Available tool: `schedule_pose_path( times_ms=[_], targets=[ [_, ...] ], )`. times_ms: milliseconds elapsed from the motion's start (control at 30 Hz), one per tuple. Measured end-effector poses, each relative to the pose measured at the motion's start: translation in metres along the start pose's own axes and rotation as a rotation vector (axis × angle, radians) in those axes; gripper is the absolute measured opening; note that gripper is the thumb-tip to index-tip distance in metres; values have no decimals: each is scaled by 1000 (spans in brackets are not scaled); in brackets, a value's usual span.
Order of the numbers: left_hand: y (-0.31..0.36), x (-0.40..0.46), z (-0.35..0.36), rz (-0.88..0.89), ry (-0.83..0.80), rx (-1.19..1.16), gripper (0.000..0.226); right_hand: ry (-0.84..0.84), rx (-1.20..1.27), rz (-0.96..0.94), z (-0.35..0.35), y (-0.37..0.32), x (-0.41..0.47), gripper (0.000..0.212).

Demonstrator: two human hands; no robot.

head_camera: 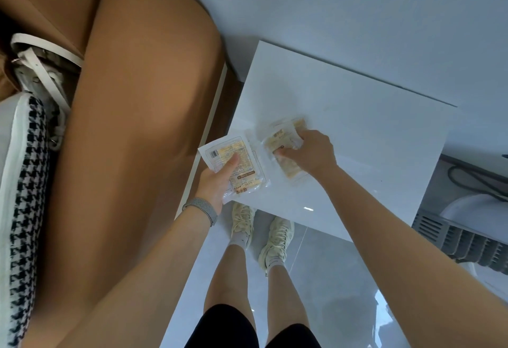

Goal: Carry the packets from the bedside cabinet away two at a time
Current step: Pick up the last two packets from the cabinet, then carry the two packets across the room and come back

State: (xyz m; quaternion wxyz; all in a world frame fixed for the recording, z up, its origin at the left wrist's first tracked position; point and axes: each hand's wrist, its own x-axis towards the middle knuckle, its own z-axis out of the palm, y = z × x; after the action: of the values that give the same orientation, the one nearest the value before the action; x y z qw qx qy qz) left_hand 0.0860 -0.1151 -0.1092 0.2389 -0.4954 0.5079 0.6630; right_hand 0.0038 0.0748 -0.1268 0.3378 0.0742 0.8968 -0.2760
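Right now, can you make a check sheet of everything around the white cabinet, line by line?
Surface: white bedside cabinet, glossy top.
Job's things: left packet, label side up, partly past the cabinet's front edge; right packets, a small overlapping pile on the top; count unclear.
Clutter: nothing seen on the cabinet besides packets.
Hands: left hand holds the left packet, thumb on top; right hand grips the right packets.
Cables: dark cable on the floor at right.
Surroundings: tan headboard, houndstooth pillow, grey vented appliance, shiny tiled floor.
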Motion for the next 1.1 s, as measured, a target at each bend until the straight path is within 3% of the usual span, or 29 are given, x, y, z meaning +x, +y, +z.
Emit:
schedule_pose_path(
  times_ms=[167, 333, 567, 733, 1100],
  targets=[
    [3, -13, -5, 46, -7, 70, 21, 9, 745, 184, -8, 1, -32, 33],
    [23, -46, -16, 126, -57, 91, 29, 58, 1026, 158, -33, -5, -80, 28],
    [42, -165, -41, 263, -19, 45, 10, 73, 882, 65, -85, -47, -172, 19],
    [28, -261, -67, 343, 48, -84, 21, 46, 819, -86, -122, -81, -257, 29],
    [-29, -413, -121, 496, 219, -456, 14, -131, 647, -323, -128, -145, -403, 20]
  ],
)
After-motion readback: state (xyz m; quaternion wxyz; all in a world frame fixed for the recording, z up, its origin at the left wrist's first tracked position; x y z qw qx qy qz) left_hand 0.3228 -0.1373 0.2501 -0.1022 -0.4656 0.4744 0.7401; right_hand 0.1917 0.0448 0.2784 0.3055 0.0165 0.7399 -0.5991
